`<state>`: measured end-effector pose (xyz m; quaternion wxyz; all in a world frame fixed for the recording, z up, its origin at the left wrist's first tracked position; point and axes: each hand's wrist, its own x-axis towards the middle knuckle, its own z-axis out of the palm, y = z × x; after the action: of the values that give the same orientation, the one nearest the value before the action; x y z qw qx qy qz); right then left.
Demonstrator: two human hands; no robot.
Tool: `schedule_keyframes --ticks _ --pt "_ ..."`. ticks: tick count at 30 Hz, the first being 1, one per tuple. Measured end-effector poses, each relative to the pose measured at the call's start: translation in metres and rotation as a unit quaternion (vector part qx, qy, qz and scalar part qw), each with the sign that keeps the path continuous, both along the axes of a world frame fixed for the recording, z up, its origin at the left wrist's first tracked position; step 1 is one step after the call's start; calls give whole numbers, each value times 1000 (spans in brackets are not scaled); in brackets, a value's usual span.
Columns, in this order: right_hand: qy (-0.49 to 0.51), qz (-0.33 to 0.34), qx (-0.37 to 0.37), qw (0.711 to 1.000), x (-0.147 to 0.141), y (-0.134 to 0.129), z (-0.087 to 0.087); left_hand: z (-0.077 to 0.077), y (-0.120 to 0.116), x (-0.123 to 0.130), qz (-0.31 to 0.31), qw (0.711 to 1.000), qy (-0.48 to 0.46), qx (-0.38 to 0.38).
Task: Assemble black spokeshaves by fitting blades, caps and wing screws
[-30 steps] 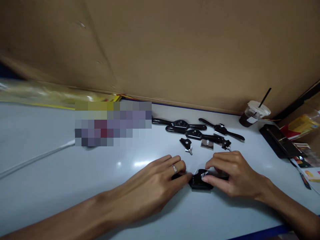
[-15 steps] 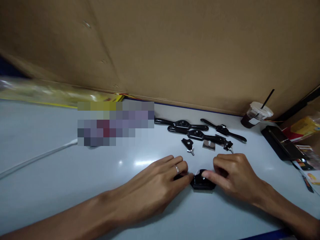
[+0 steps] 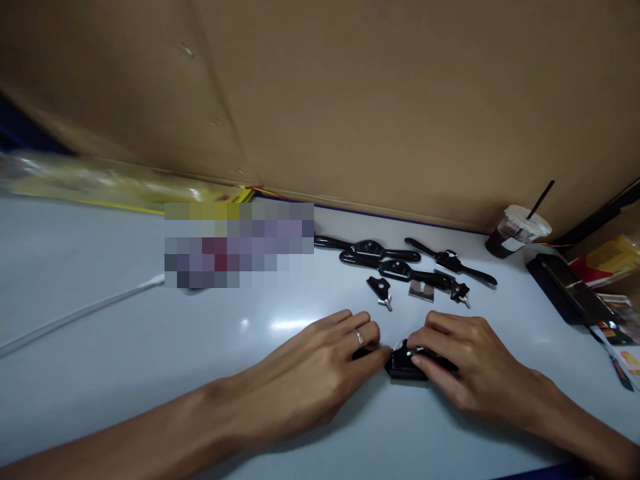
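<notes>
A black spokeshave lies on the table before me, its blade edge showing as a thin strip along the near side. My left hand, with a ring on one finger, is closed around its left handle and steadies the body. At the middle of the tool, my right hand pinches a small shiny part that looks like a screw, between thumb and forefinger. The right handle is partly hidden by that hand. Just beyond lie a loose cap iron with a thumbscrew, a flat blade and another small cap part.
Further back rest more black spokeshaves. A lidded drink cup with a straw stands at the right, near a dark phone-like slab. Plastic-wrapped yellow material and a white cable lie left. A cardboard wall bounds the back.
My right forefinger has come forward over the spokeshave's middle to meet the thumb, which was pressing there alone. The left hand keeps its hold. The view has shifted slightly.
</notes>
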<state>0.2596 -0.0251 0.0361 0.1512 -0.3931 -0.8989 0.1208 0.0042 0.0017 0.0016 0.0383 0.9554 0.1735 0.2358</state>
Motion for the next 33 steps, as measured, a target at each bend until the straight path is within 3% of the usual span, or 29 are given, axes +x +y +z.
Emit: schedule_keyframes --ticks 5,15,18,23,25,30,33 --pt "87 0 17 996 -1 1 -6 -1 0 0 3 1000 1 3" --pt "115 0 46 992 -9 2 -5 1 0 0 0 1000 -7 10" --pt "145 -12 0 989 -11 3 -5 1 0 1 3 1000 -10 13" --pt "183 -91 -144 968 -12 6 -5 3 1 1 1 1000 -14 14" --pt "181 -97 -159 966 -11 9 -5 4 1 1 2 1000 -11 12" --pt "139 -80 -98 982 -9 11 -5 3 0 1 0 1000 -6 11" --pt "71 -55 -12 996 -10 5 -7 2 -1 2 -1 1000 -10 12"
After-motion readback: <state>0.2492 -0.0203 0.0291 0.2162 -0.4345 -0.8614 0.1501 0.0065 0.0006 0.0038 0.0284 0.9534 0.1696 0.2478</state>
